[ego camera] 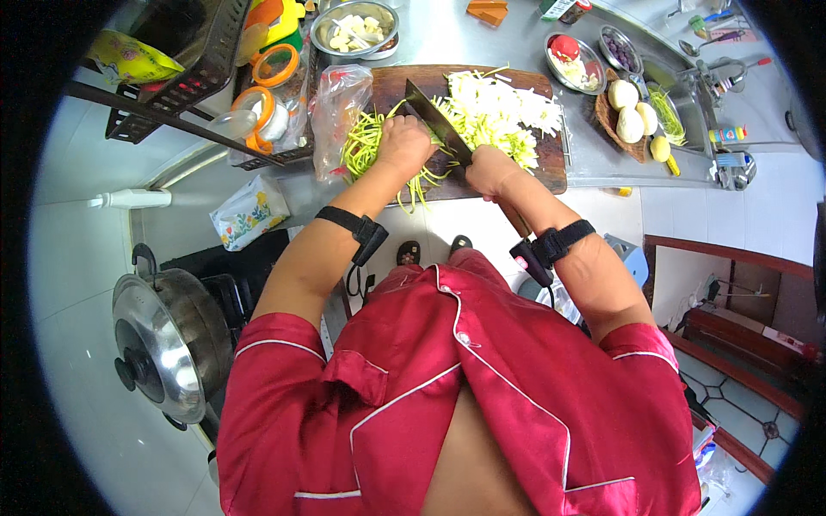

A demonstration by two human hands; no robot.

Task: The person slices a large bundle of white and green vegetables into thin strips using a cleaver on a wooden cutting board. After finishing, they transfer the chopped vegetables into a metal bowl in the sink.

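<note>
A wooden cutting board (548, 174) lies before me on the metal counter. My right hand (492, 171) grips the handle of a broad dark-bladed kitchen knife (440, 122). The blade stands on edge over the board, just right of my left hand. Curled fingers of my left hand (405, 147) press on a bunch of long yellow-green stalks (361, 147), perhaps chives, with some ends hanging past the board's near edge. Right of the blade lies a heap of chopped pale green pieces (513, 142), with chopped white pieces (481, 97) behind it. The blade's contact with the board is hidden.
A clear plastic bag (341, 116) touches the board's left side. Behind stands a metal bowl of peeled pale pieces (355, 29). To the right are a metal bowl with a red item (574, 64), a wicker basket of pale round produce (629, 122) and the sink (700, 151). A lidded pot (168, 342) stands left.
</note>
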